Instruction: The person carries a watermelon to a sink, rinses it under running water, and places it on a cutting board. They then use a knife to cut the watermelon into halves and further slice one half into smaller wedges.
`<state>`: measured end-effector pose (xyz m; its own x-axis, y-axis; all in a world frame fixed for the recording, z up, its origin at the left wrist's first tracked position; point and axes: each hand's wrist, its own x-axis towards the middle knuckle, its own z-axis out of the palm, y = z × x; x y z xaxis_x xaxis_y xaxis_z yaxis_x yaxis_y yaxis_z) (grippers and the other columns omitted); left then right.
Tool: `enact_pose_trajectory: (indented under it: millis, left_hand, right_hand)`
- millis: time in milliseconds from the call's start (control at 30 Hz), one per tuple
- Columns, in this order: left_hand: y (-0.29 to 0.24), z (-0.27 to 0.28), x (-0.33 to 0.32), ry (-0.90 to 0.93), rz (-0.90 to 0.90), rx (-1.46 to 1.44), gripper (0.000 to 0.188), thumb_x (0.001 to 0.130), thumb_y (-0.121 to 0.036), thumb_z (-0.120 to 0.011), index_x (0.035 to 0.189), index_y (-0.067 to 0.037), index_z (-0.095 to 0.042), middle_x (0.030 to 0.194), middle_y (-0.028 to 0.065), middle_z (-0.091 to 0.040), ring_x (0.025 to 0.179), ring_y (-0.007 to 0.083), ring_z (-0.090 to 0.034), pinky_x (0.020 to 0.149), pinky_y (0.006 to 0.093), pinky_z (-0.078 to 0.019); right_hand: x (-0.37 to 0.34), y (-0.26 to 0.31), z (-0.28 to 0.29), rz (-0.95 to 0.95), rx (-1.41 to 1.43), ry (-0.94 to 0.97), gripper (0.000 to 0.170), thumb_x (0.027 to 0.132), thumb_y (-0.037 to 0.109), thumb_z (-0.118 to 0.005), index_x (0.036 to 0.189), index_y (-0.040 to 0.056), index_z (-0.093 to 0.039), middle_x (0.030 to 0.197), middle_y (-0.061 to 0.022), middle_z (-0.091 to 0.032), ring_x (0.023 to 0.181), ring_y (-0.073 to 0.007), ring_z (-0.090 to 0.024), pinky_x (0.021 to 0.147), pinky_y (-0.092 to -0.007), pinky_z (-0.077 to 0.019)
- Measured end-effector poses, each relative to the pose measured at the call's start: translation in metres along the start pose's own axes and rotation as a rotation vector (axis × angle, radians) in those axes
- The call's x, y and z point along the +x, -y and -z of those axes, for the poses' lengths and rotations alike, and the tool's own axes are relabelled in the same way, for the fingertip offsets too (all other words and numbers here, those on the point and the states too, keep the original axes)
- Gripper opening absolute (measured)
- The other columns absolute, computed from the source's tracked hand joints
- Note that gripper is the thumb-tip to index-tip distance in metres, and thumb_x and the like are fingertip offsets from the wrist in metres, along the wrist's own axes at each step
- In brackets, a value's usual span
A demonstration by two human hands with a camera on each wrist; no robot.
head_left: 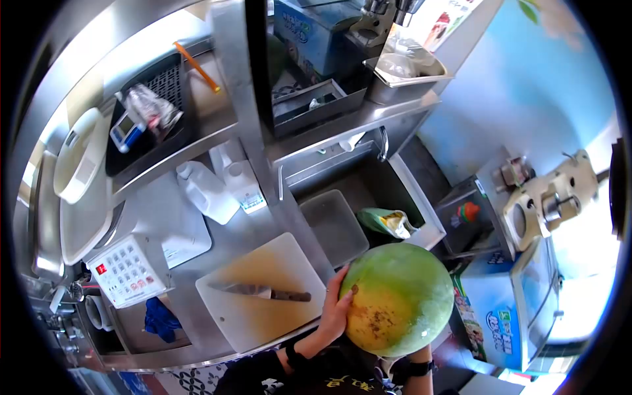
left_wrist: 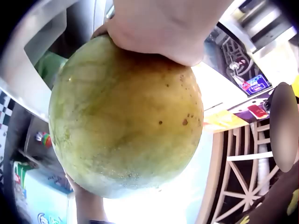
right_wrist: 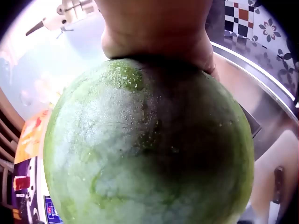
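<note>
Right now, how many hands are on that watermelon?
2 on the watermelon: the left hand at left in the head view, the right hand lower right, fingers mostly hidden.

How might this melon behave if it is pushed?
The melon would probably roll, being nearly round. It may be heavy, as the left hand and the right hand both hold it. Its droplet-speckled skin could be slippery.

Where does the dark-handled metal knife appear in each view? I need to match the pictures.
Head: the dark-handled metal knife lies below and left of centre, on the pale rectangular cutting board.
Left wrist: not visible.
Right wrist: lower right edge, dark handle uppermost, blade toward the bottom.
Shared landmark: the large round green-and-yellow melon, below and right of centre in head, dominating both wrist views.
</note>
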<state>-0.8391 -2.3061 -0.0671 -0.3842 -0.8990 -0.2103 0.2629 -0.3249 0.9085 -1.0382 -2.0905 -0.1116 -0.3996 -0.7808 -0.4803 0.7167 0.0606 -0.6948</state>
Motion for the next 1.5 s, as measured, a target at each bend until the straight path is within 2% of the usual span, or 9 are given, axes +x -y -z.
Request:
enact_pose_trajectory:
  millis: [333,433,667,900,933,1133,1233,1400,1500]
  left_hand:
    - [0.050,-0.042,0.120,-0.586,-0.081,-0.079,0.050,0.095,-0.023,-0.040,0.139,-0.002,-0.031,0.137,0.0124,-0.038,0.126,0.0217,-0.036,0.106,0.0315,-0.0252]
    - [0.096,-0.063,0.151,-0.779,-0.133,-0.392,0.052,0.096,-0.028,-0.040,0.140,-0.005,-0.028,0.135,0.0112,-0.040,0.125,0.0201,-0.040,0.103,0.0319,-0.0340]
    - [0.126,-0.068,0.223,-1.028,-0.233,-0.465,0.055,0.098,-0.035,-0.039,0.140,-0.001,-0.028,0.138,0.0134,-0.037,0.125,0.0219,-0.038,0.104,0.0328,-0.0303]
    - [0.174,-0.088,0.240,-1.202,-0.273,-0.501,0.051,0.099,-0.034,-0.038,0.139,-0.005,-0.030,0.133,0.0110,-0.040,0.122,0.0172,-0.041,0.102,0.0295,-0.0325]
    - [0.184,-0.080,0.242,-1.262,-0.198,-0.408,0.058,0.098,-0.040,-0.038,0.138,0.001,-0.031,0.134,0.0186,-0.039,0.127,0.0270,-0.035,0.106,0.0349,-0.0258]
    - [0.193,-0.075,0.244,-1.391,0.033,-0.163,0.061,0.097,-0.042,-0.041,0.135,0.004,-0.032,0.131,0.0252,-0.041,0.126,0.0352,-0.034,0.106,0.0393,-0.0261]
    - [0.224,-0.064,0.248,-1.323,0.059,-0.147,0.061,0.095,-0.043,-0.045,0.134,0.003,-0.032,0.130,0.0274,-0.042,0.123,0.0401,-0.038,0.104,0.0406,-0.0296]
    - [0.239,-0.042,0.257,-1.187,0.129,-0.380,0.068,0.094,-0.046,-0.046,0.137,0.004,-0.028,0.135,0.0312,-0.035,0.130,0.0426,-0.030,0.107,0.0422,-0.0262]
    - [0.271,-0.054,0.286,-1.180,0.194,0.524,0.074,0.092,-0.046,-0.047,0.139,0.005,-0.022,0.141,0.0329,-0.024,0.132,0.0472,-0.022,0.106,0.0501,-0.0274]
  right_hand:
    - [0.341,0.071,-0.021,-0.369,-0.172,0.311,0.044,0.096,0.035,-0.039,0.128,0.0056,-0.045,0.123,-0.0101,-0.053,0.111,-0.0251,-0.051,0.091,-0.0368,-0.0465]
    - [0.407,0.092,-0.026,-0.488,-0.253,0.365,0.044,0.096,0.037,-0.039,0.126,0.0064,-0.048,0.120,-0.0090,-0.055,0.109,-0.0248,-0.053,0.091,-0.0365,-0.0462]
    - [0.536,0.084,-0.094,-0.557,-0.387,0.515,0.042,0.095,0.040,-0.037,0.117,0.0081,-0.055,0.110,-0.0067,-0.061,0.100,-0.0234,-0.057,0.087,-0.0358,-0.0473]
    - [0.570,0.074,-0.127,-0.781,-0.479,0.599,0.039,0.096,0.036,-0.041,0.115,0.0067,-0.057,0.108,-0.0063,-0.062,0.096,-0.0214,-0.060,0.080,-0.0348,-0.0517]
    - [0.584,0.062,-0.123,-0.827,-0.474,0.640,0.039,0.096,0.036,-0.041,0.116,0.0063,-0.057,0.108,-0.0064,-0.062,0.096,-0.0214,-0.061,0.080,-0.0353,-0.0521]
    - [0.587,0.033,-0.111,-0.883,-0.604,0.557,0.038,0.096,0.030,-0.040,0.120,0.0049,-0.054,0.113,-0.0099,-0.061,0.099,-0.0237,-0.061,0.083,-0.0377,-0.0521]
    - [0.599,0.019,-0.069,-0.794,-0.659,0.758,0.039,0.096,0.031,-0.039,0.122,0.0051,-0.053,0.117,-0.0109,-0.060,0.101,-0.0256,-0.060,0.086,-0.0395,-0.0507]
    - [0.591,0.017,-0.079,-0.963,-0.795,0.437,0.046,0.095,0.039,-0.044,0.125,0.0051,-0.051,0.118,-0.0113,-0.059,0.105,-0.0255,-0.057,0.091,-0.0398,-0.0471]
    - [0.578,0.028,-0.090,-0.835,-1.264,0.373,0.049,0.094,0.045,-0.045,0.123,0.0072,-0.053,0.117,-0.0107,-0.059,0.103,-0.0247,-0.057,0.091,-0.0391,-0.0463]
